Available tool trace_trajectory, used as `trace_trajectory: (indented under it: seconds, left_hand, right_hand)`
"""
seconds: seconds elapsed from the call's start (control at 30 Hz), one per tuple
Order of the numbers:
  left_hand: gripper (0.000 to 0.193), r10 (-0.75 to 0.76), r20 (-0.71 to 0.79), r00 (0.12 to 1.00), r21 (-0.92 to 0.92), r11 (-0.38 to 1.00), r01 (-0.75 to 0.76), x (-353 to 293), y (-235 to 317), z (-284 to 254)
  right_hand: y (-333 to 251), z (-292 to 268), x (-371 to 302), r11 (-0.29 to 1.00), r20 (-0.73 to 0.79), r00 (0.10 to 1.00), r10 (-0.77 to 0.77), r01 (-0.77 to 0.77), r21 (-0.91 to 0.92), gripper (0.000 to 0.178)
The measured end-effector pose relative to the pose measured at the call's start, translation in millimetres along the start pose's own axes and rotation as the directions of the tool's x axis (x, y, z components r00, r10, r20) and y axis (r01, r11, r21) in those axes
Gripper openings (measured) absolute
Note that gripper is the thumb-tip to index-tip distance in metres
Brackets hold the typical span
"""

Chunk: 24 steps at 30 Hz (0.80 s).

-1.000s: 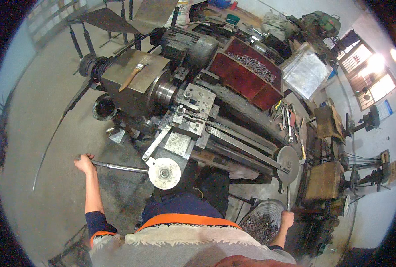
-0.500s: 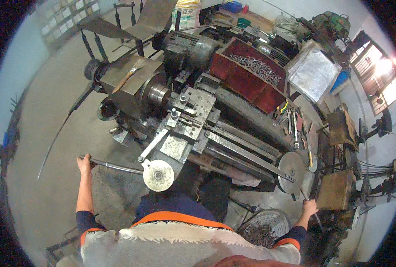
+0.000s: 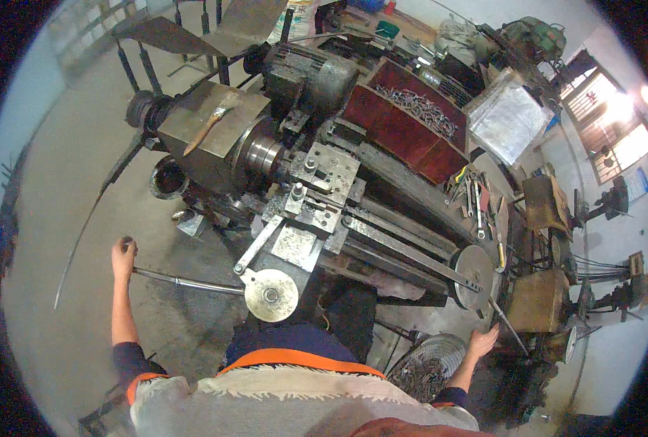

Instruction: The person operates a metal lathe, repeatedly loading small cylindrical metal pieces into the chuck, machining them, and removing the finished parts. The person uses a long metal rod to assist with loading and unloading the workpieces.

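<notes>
My left hand (image 3: 124,256) is curled closed just beyond the end of a long metal lever (image 3: 186,281), off its tip. Something small and dark shows at the fingers, too small to name. That lever runs to a round pale disc (image 3: 271,296) at the front of a lathe-like machine, beside its tool slide (image 3: 317,191). At the right, my right hand (image 3: 483,341) has its fingers stretched out, holding nothing. It is just left of a thin metal rod (image 3: 511,329) that slopes down from a larger round plate (image 3: 474,277) on the machine.
A dark red bin (image 3: 404,135) of small metal parts stands behind the machine bed. Wrenches (image 3: 479,207) lie to its right. A wooden-handled brush (image 3: 211,127) rests on the headstock. Near my right arm is a basket (image 3: 444,355) of dark pieces.
My left hand has come off the lever's end and moved slightly up and left. The right hand has let go of the rod and opened. The whole view has shifted slightly.
</notes>
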<state>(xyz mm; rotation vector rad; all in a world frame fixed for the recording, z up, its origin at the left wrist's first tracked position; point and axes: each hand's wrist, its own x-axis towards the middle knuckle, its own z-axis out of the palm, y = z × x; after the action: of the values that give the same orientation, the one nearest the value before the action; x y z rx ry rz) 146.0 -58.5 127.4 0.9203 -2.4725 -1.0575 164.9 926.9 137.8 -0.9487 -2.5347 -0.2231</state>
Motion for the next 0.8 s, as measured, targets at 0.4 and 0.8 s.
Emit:
trace_trajectory:
  seconds: [0.4,0.8]
  left_hand:
    - [0.034,-0.021,-0.025,0.999,-0.284,0.959,0.014,26,-81,98]
    - [0.033,0.206,0.096,0.974,0.622,0.752,-0.220,52,31,179]
  right_hand:
    - [-17,-32,-45,0.982,0.232,0.965,0.123,-0.153,0.115,0.056]
    - [-56,-27,-57,0.984,0.409,0.908,0.087,-0.141,0.104,0.033]
